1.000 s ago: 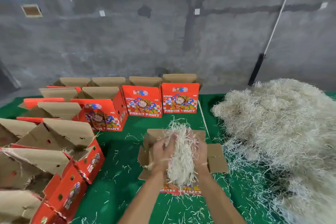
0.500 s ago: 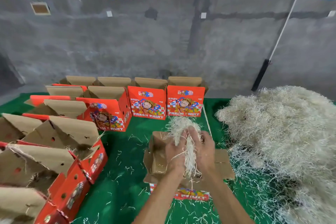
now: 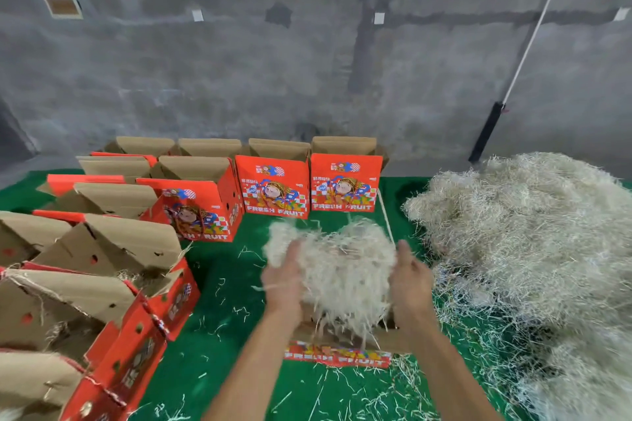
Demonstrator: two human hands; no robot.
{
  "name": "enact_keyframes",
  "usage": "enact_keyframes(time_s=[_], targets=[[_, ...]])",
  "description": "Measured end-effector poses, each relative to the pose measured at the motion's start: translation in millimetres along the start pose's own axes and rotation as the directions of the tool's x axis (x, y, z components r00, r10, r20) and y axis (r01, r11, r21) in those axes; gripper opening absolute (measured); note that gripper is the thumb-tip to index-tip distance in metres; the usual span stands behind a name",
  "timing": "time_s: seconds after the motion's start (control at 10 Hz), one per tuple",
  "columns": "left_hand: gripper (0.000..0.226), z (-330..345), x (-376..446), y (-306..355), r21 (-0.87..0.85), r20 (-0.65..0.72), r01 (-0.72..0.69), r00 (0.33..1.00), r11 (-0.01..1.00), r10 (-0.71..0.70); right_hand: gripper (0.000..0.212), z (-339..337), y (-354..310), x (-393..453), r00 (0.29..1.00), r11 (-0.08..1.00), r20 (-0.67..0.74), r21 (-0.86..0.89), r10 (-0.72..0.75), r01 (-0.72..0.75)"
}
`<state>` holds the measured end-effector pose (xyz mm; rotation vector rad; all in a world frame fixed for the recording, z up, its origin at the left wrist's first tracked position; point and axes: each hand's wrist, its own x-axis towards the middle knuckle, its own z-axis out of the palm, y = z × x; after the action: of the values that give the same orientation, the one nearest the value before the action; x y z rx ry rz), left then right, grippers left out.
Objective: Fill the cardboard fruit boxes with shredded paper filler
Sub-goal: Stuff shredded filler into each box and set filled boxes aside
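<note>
A pale clump of shredded paper (image 3: 342, 270) hangs between my two hands, just above an open cardboard fruit box (image 3: 337, 355) with a red "FRESH FRUIT" front. My left hand (image 3: 284, 284) grips the clump's left side, its fingers buried in the strands. On the right side my right hand (image 3: 408, 284) holds it, thumb up and fingers hidden in the paper. Loose strands dangle into the box, whose inside is mostly hidden. Motion blurs both hands.
A big pile of shredded paper (image 3: 530, 249) fills the right of the green table (image 3: 222, 284). Several open red fruit boxes (image 3: 273, 191) stand at the back and along the left (image 3: 102, 301), some holding filler. Grey wall behind.
My hands have drawn apart and risen a little. The clump, earlier squeezed into a narrow bundle between them, is now spread much wider above the box.
</note>
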<state>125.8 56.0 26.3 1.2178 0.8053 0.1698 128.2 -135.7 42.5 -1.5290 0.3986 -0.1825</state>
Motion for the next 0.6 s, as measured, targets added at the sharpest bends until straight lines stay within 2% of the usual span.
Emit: enact_keyframes(time_s=[0.1, 0.2, 0.3, 0.4, 0.5, 0.6], targets=[[0.108, -28.3, 10.5, 19.0, -0.059, 0.054, -0.038, 0.998, 0.998, 0.041, 0.06, -32.8, -5.6, 26.9, 0.991, 0.995, -0.111, 0.075, 0.08, -0.072], [0.088, -10.5, -13.4, 1.6, -0.009, 0.28, -0.021, 0.96, 1.0, 0.022, 0.05, -7.8, -14.7, 6.4, 0.957, 0.943, 0.235, 0.242, 0.173, -0.23], [0.032, 6.8, -28.9, -28.5, 0.07, 0.287, 0.002, 0.958, 0.998, -0.022, 0.019, 34.1, -0.8, -6.7, 0.957, 0.994, 0.277, 0.043, 0.087, -0.103], [0.021, 0.6, -21.1, -16.8, 0.05, 0.243, -0.087, 0.967, 0.995, 0.073, 0.017, 20.7, 1.8, 5.4, 0.988, 0.996, 0.156, -0.094, 0.023, -0.008], [0.031, -38.5, 6.2, 9.8, -0.041, 0.079, -0.008, 0.997, 0.999, 0.012, 0.024, -29.0, -2.9, 36.9, 0.995, 0.997, -0.058, 0.014, 0.083, -0.082], [0.044, -65.0, 9.7, 21.2, 0.006, 0.074, -0.064, 0.995, 0.998, 0.063, 0.042, -38.6, -1.4, 51.0, 0.982, 0.993, -0.152, 0.006, 0.115, -0.116]])
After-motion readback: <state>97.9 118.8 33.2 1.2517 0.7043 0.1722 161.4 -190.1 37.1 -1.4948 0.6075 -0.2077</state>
